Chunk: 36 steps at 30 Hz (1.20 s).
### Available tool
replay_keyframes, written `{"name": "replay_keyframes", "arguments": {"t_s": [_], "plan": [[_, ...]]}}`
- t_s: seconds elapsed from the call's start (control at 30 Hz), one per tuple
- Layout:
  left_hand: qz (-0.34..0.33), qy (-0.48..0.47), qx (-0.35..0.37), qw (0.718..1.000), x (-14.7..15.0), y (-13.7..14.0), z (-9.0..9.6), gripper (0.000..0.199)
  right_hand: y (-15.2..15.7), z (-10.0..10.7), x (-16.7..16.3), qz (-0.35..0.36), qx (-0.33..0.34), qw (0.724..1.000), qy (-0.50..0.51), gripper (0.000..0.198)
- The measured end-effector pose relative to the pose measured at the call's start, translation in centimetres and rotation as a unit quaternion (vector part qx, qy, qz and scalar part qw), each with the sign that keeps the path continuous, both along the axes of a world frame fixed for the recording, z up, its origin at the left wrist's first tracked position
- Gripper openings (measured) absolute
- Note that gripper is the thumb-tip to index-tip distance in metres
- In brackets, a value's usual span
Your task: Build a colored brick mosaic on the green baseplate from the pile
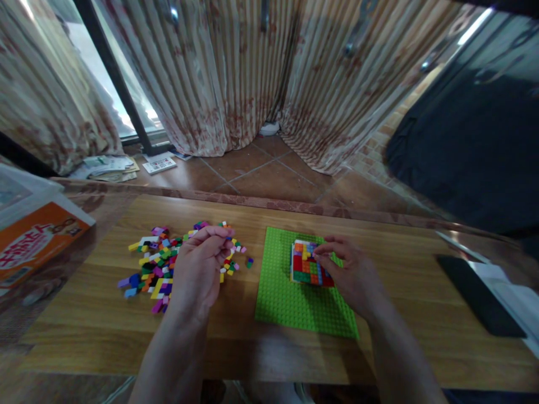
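Observation:
My left hand [204, 252] hovers over the right side of a loose pile of small toy building bricks [158, 264]. Its thumb and fingers are pinched together, and whatever they hold is too small to make out. On a green studded baseplate [273, 292] stands a block built of many-coloured bricks [307, 264], with a patchwork top of red, orange, green, purple and yellow. My right hand [343, 264] reaches over its right side, thumb and fingertips closed at the top surface. Those fingers hide part of the top and any brick between them.
The wooden table [236, 348] carries everything. A dark flat object [480, 294] and white papers [514, 292] lie at the right. An orange and white box [42, 235] stands at the left. Beyond the table hang striped curtains [236, 73] above a tiled floor [261, 168].

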State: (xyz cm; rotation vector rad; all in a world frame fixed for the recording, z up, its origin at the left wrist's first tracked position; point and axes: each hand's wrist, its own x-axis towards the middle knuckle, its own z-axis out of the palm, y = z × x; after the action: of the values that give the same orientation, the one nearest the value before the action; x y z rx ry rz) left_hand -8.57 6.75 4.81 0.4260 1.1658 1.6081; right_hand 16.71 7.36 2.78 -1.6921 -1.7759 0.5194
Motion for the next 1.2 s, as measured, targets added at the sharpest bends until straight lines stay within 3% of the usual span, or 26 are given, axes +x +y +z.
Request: {"name": "replay_keyframes", "arguments": {"t_s": [0.57, 0.8, 1.2], "plan": [[-0.006, -0.002, 0.005, 1.0, 0.2, -0.1, -0.1, 0.007, 0.8, -2.2, 0.6, -0.025, -0.059, 0.99, 0.126, 0.028], [-0.003, -0.014, 0.0, 1.0, 0.3, -0.1, -0.2, 0.008, 0.8, -1.7, 0.2, -0.061, -0.153, 0.959, 0.232, 0.047], [-0.01, -0.013, -0.009, 1.0, 0.3, -0.2, -0.4, 0.009, 0.9, -1.5, 0.3, -0.045, -0.152, 0.963, 0.217, 0.044]]}}
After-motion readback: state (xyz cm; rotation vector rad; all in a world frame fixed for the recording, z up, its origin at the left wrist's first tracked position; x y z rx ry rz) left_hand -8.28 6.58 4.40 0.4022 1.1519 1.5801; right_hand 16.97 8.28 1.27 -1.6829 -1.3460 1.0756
